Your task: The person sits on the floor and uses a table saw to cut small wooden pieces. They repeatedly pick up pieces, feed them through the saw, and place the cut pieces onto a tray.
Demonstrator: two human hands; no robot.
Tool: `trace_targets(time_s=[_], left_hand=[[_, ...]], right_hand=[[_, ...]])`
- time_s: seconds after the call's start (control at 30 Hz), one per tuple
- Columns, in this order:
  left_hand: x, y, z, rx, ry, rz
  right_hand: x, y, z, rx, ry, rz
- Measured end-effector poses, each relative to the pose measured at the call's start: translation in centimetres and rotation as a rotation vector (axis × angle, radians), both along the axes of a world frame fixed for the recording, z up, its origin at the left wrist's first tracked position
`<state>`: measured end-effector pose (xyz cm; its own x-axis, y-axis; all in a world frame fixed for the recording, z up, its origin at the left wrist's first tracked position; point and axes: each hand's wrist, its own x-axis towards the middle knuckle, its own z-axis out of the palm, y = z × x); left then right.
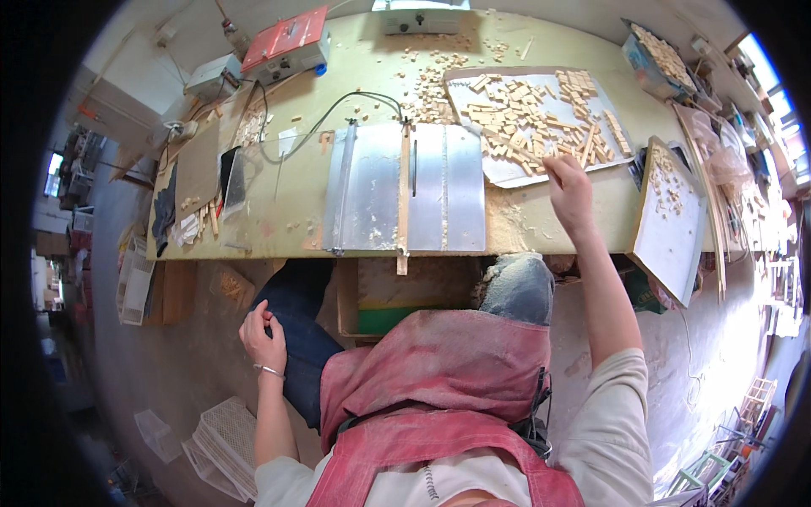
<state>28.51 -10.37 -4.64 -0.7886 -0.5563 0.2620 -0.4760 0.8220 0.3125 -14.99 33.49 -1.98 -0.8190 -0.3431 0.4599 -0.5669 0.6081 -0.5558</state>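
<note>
Over the near edge of a white board [512, 178], my right hand [569, 188] is closed, its fingertips pinched beside loose wooden blocks [541, 118]. Whatever those fingertips hold, if anything, is too small to make out. A longer wooden strip [588, 145] lies just beyond the knuckles. My left hand [263, 335] rests by my left thigh, fingers curled inward, hiding what may be in them. In front of me sits a metal plate jig [363, 194] with a wooden strip [404, 186] running along it and a narrow slot beside that strip.
Sawdust [507, 224] lies right of the jig. Small wood pieces [422, 93] scatter behind it. A tilted tray [672, 228] and a filled bin [650, 68] stand at the right. A red box [285, 40] and a black cable [325, 118] are at the back left.
</note>
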Motion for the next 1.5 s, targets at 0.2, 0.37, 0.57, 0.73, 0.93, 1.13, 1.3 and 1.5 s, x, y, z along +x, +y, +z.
trace_targets(time_s=[0.2, 0.37, 0.57, 0.73, 0.93, 1.13, 1.3, 1.5], left_hand=[[-0.4, 0.7, 0.3, -0.010, 0.005, -0.015], [-0.3, 0.7, 0.1, -0.008, 0.007, 0.005], [-0.6, 0.5, -0.2, -0.008, -0.020, -0.004], [-0.8, 0.6, 0.0, -0.043, -0.045, -0.023], [-2.3, 1.5, 0.5, -0.037, -0.066, -0.032], [-3.2, 2.0, 0.8, -0.040, -0.088, -0.031], [-3.6, 2.4, 0.9, -0.048, -0.095, -0.024], [-3.9, 2.5, 1.0, -0.059, -0.099, -0.021]], right_hand=[[1.6, 3.0, 0.0, -0.103, 0.151, -0.275], [8.6, 13.2, -4.5, -0.006, 0.054, -0.606], [10.2, 16.9, -8.6, 0.226, -0.146, -0.730], [5.5, 11.4, -5.1, 0.457, -0.010, -0.619], [-1.8, 1.6, -3.4, 0.237, 0.143, 0.024], [-6.0, -3.7, -4.9, 0.465, 0.074, 0.119], [-6.7, -4.5, -6.2, 0.444, 0.041, 0.104], [-6.7, -5.0, -6.6, 0.378, 0.103, 0.114]])
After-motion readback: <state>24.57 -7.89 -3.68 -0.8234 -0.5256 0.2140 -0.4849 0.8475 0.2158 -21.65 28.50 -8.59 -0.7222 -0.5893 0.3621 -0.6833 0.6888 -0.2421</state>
